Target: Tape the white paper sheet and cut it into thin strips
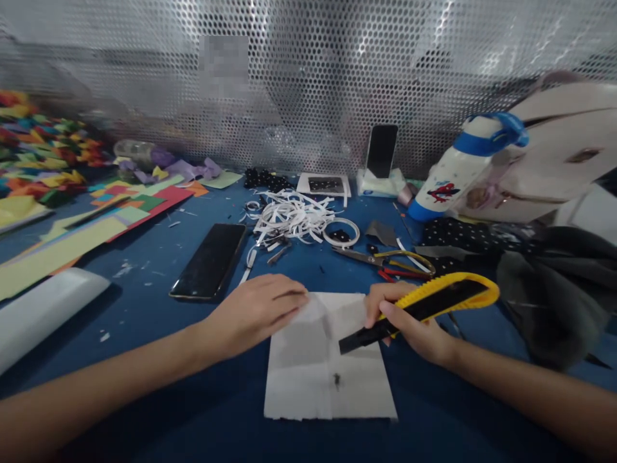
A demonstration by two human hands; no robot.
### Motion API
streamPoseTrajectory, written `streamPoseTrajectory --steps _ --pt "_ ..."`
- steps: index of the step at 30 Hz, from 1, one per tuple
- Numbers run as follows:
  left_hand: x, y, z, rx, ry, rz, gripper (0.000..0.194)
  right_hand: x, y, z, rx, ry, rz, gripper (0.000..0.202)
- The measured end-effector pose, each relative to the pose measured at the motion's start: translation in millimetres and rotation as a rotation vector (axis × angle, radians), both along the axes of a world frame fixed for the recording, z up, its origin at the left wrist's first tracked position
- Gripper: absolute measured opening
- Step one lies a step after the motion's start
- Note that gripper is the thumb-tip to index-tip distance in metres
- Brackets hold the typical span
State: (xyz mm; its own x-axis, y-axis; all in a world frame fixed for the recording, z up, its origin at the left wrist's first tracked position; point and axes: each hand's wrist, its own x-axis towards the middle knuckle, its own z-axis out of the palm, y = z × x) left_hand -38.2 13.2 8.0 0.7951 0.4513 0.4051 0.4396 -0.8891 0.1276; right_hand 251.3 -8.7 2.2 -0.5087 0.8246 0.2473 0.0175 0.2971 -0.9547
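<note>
A white sheet or card point(299, 386) lies on the blue table, with a small dark mark near its middle. My left hand point(255, 315) is over its upper left corner, palm down, fingers stretched out towards the right. At the sheet's right side, my right hand point(409, 325) is wrapped round a yellow and black box cutter point(448, 299). The cutter's black tip points down and left, above the sheet; no blade can be made out.
A black phone point(209, 260) lies left of the sheet. Behind are white paper strips point(292, 215), scissors point(361, 256) and a white tape ring point(341, 233). A bottle point(450, 173) and dark fabric point(544, 302) stand right. Coloured papers point(110, 222) lie left.
</note>
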Motion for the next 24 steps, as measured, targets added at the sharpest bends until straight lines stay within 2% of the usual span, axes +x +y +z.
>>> streamPoseTrajectory --steps 2,5,8,10,15,24 --pt "-2.5 -3.4 -4.5 0.022 -0.003 -0.022 0.027 2.4 -0.1 -2.4 0.05 0.059 -0.028 0.038" --pt "-2.4 -5.4 -5.7 0.082 0.005 -0.039 0.026 3.0 3.4 -4.0 0.089 0.147 -0.185 0.036" --pt "-1.3 -6.2 -3.8 0.072 0.033 -0.025 0.025 -1.0 11.4 -1.2 0.127 -0.001 -0.304 0.029" --pt "-1.1 -5.8 -2.8 0.051 0.045 -0.014 0.027 -4.4 16.9 1.5 0.108 -0.094 -0.31 0.024" --pt "-1.4 -3.5 -4.2 0.028 0.079 -0.018 0.029 -7.4 23.3 4.9 0.042 -0.171 -0.296 0.023" --pt "-1.6 -3.2 -8.1 0.011 0.058 0.003 0.028 -0.4 24.7 -0.1 -0.011 -0.203 -0.214 0.023"
